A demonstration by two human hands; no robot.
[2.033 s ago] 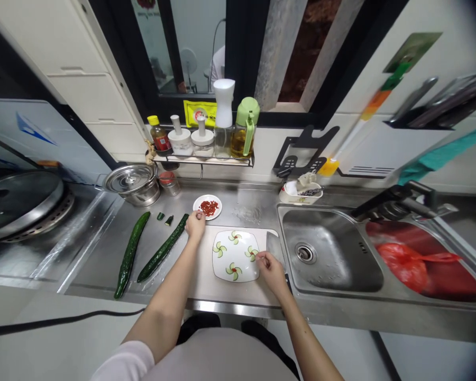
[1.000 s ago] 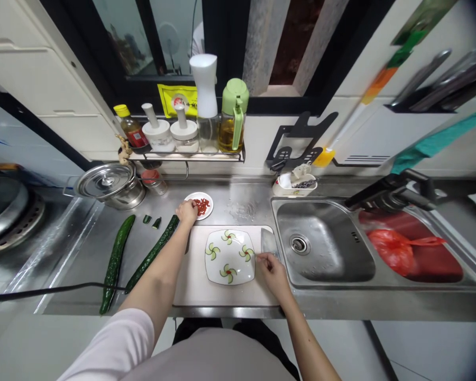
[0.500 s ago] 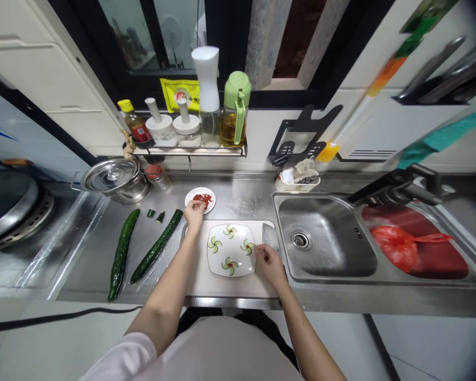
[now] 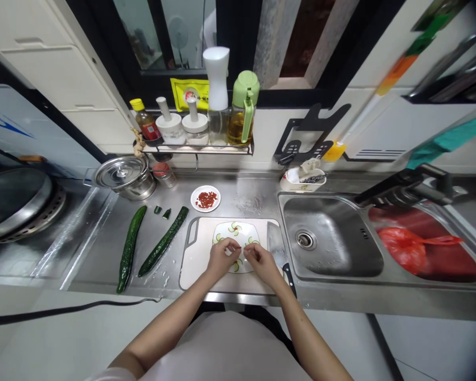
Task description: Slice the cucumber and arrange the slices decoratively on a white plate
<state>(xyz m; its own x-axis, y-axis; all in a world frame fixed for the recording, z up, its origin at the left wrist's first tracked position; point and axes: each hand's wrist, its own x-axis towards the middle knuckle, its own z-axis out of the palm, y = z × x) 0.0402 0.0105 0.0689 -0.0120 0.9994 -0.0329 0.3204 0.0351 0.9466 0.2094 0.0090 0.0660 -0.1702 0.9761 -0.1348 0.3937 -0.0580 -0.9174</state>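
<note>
My left hand [image 4: 222,256] and my right hand [image 4: 261,262] hover close together over a white squarish plate [image 4: 246,228], both with fingertips pinched. Whatever they hold is too small to make out. Pinwheels of green-edged slices with red centres [image 4: 234,228] decorate the plate, some partly covered by my hands. Under it lies a pale cutting board [image 4: 196,262]. A knife [image 4: 289,278] with a black handle rests along the board's right side. Behind the board, a small round white dish [image 4: 194,199] bears small dried red berries [image 4: 207,199], possibly goji.
Two cucumbers [image 4: 131,248] and cut end pieces [image 4: 167,214] lie left of the board. A lidded steel pot [image 4: 122,177] stands behind them. The sink [image 4: 329,238] is to the right, with a red bag [image 4: 402,251] beyond. A condiment rack [image 4: 222,150] hangs above.
My left hand has left the berry dish and come right and nearer, over the plate. My right hand has shifted slightly left, so the fingertips nearly meet. The view has moved slightly.
</note>
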